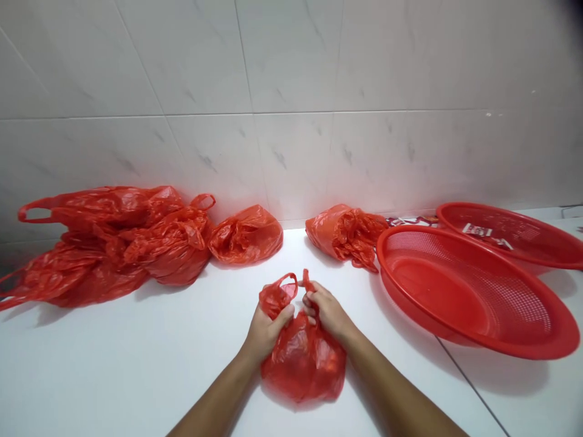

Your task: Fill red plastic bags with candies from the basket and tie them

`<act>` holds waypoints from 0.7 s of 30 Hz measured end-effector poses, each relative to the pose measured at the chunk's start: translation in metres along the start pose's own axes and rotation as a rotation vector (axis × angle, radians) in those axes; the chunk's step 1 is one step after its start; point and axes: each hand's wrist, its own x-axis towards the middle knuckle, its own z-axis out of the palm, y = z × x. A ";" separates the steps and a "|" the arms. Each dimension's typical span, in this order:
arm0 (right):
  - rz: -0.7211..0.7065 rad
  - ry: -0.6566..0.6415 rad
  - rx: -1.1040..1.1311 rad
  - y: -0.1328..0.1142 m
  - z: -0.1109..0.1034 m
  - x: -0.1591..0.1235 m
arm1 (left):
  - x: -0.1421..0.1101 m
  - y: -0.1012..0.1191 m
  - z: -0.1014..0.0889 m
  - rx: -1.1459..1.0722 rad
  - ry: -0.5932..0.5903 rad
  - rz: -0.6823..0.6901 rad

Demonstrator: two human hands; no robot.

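A red plastic carrier bag (303, 358) lies crumpled on the white counter (136, 364) under my hands. My left hand (266, 331) grips its looped handle on the left side. My right hand (325, 309) pinches the other handle, with the fingers closed around the thin plastic. Between the two hands the bag's mouth is gathered, and its inside is hidden. Both hands stay close together, just above the bag's body.
Bunched red plastic bags (113, 243) lie heaped against the white tiled wall (291, 79) at the left. Another knotted-looking bag (246, 235) and a crumpled one (346, 233) sit at the back. Two red mesh plastic baskets (469, 291) lie at the right, overlapping.
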 end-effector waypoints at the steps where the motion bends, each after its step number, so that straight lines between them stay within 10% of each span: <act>1: 0.003 -0.020 -0.055 0.004 0.001 -0.001 | -0.003 -0.001 0.001 0.051 0.025 0.036; 10: -0.153 -0.107 -0.293 0.020 0.001 -0.002 | -0.013 -0.025 -0.002 0.618 -0.015 0.481; 16: -0.153 -0.479 -0.068 -0.004 0.003 -0.013 | -0.013 -0.033 -0.008 0.739 -0.018 0.483; 21: -0.061 -0.242 -0.008 0.006 0.004 -0.008 | -0.014 -0.037 -0.006 0.722 -0.142 0.488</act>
